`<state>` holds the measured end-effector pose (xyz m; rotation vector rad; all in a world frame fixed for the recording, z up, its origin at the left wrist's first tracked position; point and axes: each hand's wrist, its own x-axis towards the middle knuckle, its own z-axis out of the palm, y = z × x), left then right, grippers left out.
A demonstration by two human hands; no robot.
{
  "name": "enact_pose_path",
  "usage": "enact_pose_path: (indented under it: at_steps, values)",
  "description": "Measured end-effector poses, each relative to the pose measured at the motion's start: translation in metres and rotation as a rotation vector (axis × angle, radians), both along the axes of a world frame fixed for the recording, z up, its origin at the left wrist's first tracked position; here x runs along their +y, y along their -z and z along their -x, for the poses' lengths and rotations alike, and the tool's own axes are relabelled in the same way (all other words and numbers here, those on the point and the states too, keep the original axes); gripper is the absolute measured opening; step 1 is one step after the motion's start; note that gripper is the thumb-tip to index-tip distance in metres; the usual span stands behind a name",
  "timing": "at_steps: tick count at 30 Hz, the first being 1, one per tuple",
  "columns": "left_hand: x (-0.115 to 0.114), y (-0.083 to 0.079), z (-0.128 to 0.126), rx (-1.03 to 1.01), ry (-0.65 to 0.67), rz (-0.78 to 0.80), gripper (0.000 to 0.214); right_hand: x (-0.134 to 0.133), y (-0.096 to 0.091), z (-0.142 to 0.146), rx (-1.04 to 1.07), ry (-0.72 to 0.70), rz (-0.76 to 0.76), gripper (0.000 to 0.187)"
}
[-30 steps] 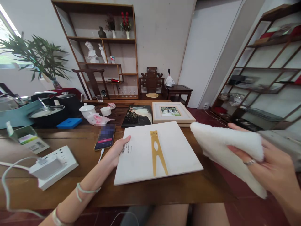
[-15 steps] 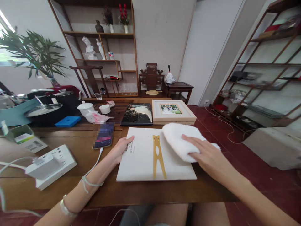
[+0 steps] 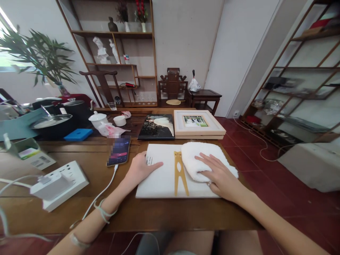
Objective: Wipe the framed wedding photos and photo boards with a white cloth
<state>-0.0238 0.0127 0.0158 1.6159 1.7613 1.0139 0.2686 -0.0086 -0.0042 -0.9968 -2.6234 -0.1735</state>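
A white panel (image 3: 156, 184) lies on the wooden table, with a gold-coloured forked stand leg (image 3: 179, 173) fixed along its middle. My left hand (image 3: 142, 168) grips the panel's left edge, thumb across the top and the other fingers mostly hidden. Under my right hand (image 3: 223, 179) is a folded white towel (image 3: 193, 156), resting on the panel's right part. The fingers of that hand reach over the towel, somewhat spread, and the lower ones press into a fold. A ring shows on one finger.
Behind the panel lie a dark picture panel (image 3: 156, 127) and stacked light-wood frames (image 3: 199, 131). To the left are a charging phone (image 3: 120, 150), a white power strip (image 3: 75, 184), a blue block (image 3: 78, 134), a lidded cup (image 3: 97, 119) and pots (image 3: 53, 124).
The towel has settled flatter on the panel, and my right hand has shifted slightly left with fingers more spread. My left thumb now reaches further across the panel's face.
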Motion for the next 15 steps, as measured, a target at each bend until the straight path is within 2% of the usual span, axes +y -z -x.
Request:
enact_pose_path:
  at_steps: [3, 7, 10, 13, 15]
  values:
    - [-0.004, 0.003, -0.003, 0.089, -0.002, -0.051, 0.036, 0.004, 0.001, -0.001, 0.006, -0.01, 0.007, 0.045]
    - [-0.012, 0.012, -0.003, 0.061, 0.043, -0.082, 0.035, 0.005, 0.004, -0.001, 0.063, -0.007, -0.01, 0.036]
    - [-0.019, 0.021, 0.001, 0.017, 0.208, -0.12, 0.046, 0.007, 0.004, 0.0, 0.091, 0.012, -0.03, 0.03]
    - [-0.023, 0.026, 0.005, -0.032, 0.376, -0.088, 0.049, 0.015, -0.001, 0.001, 0.062, 0.028, -0.009, 0.037]
    - [-0.023, 0.027, 0.006, -0.016, 0.431, -0.091, 0.048, 0.023, -0.005, 0.002, 0.021, 0.016, 0.023, 0.042]
